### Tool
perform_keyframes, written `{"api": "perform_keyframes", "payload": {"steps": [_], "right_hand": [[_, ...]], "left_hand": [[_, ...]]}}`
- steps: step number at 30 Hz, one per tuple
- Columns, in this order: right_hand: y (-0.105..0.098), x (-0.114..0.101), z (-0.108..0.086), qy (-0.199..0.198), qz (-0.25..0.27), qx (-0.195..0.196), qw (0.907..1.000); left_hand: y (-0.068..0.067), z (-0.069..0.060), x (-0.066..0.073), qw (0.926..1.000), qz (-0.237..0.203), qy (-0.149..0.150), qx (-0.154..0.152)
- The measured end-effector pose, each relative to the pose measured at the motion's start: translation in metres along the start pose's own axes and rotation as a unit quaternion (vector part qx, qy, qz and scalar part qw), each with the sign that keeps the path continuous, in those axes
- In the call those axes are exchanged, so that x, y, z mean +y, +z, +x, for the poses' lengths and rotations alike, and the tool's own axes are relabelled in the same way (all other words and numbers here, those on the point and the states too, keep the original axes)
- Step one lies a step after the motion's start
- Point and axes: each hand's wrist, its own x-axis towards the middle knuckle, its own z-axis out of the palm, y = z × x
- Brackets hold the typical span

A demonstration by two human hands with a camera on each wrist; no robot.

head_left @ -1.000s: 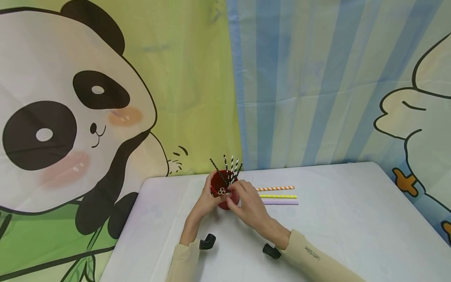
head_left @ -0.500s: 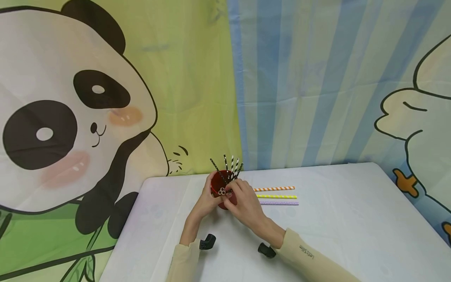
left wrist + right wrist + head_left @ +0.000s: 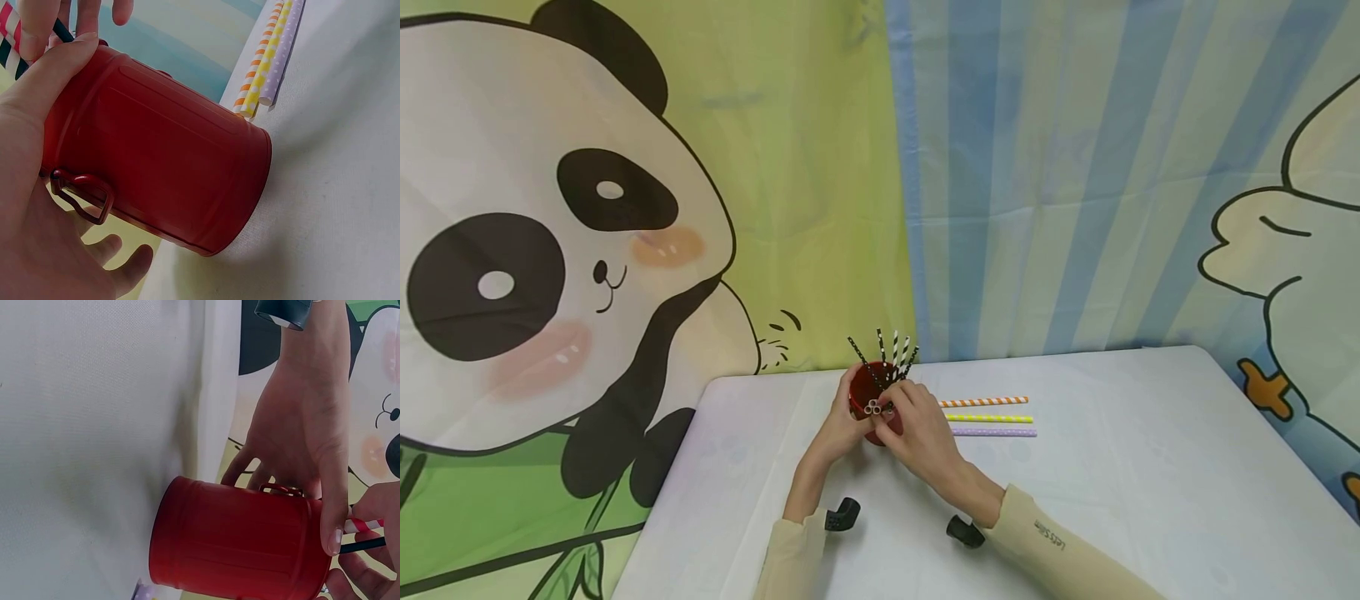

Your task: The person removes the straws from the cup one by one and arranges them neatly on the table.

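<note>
Head view, first entry: slight leftward shift of the right hand, with thumb and fingertips now just beside three pale straw ends at the near rim of the red bucket. Meaning for the work in hand, by judgement: fine fingering of straws at the bucket mouth, with no straw visibly added or withdrawn.

Differences from one second ago: right sleeve and black wrist camera a little farther left; slightly more showing of the left ends of the three loose straws. Against half a second ago: next to none. Bucket, left hand and loose straws in matching places throughout.

Hands: left hand, curled round the bucket, thumb along the near side by the rim, other fingers spread behind; right hand, nearly closed, thumb and fingers drawn together about a dark straw, exact contact partly hidden.

Bucket: at the far part of the desk, mouth upward; full contact of base with desk not certain. Contents: black-and-white straws, fanned toward the back; red-and-white straw, beside the dark one.

Loose, right of bucket, roughly parallel: orange-striped straw, yellow straw, lavender straw.
</note>
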Motion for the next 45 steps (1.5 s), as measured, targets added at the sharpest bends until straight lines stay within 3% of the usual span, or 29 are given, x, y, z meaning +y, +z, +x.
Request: {"api": "perform_keyframes", "payload": {"steps": [5, 12, 19, 22, 31, 38, 45], "right_hand": [[0.001, 0.0, 0.0, 0.002, 0.003, -0.002, 1.0], [0.001, -0.001, 0.0, 0.0, 0.004, 0.004, 1.0], [-0.002, -0.002, 0.0, 0.006, 0.01, 0.005, 0.9999], [-0.003, -0.003, 0.0, 0.006, 0.014, 0.013, 0.9998], [-0.01, -0.005, 0.001, 0.009, 0.032, 0.026, 0.9991], [-0.02, -0.01, 0.004, 0.024, 0.04, 0.011, 0.9988], [-0.029, -0.014, 0.007, 0.035, 0.064, 0.011, 0.9973]], "left_hand": [[0.001, 0.008, -0.02, 0.9999, 0.006, 0.008, 0.01], [-0.001, -0.001, 0.002, 1.0, -0.004, 0.004, -0.005], [0.001, 0.009, -0.023, 1.0, -0.005, 0.004, 0.006], [0.0, 0.01, -0.027, 0.9999, -0.011, 0.01, 0.007], [0.0, 0.01, -0.029, 0.9998, -0.016, 0.013, 0.003], [0.001, 0.01, -0.029, 0.9998, -0.011, 0.013, 0.004], [0.001, 0.007, -0.017, 0.9999, -0.006, 0.007, -0.006]]}}
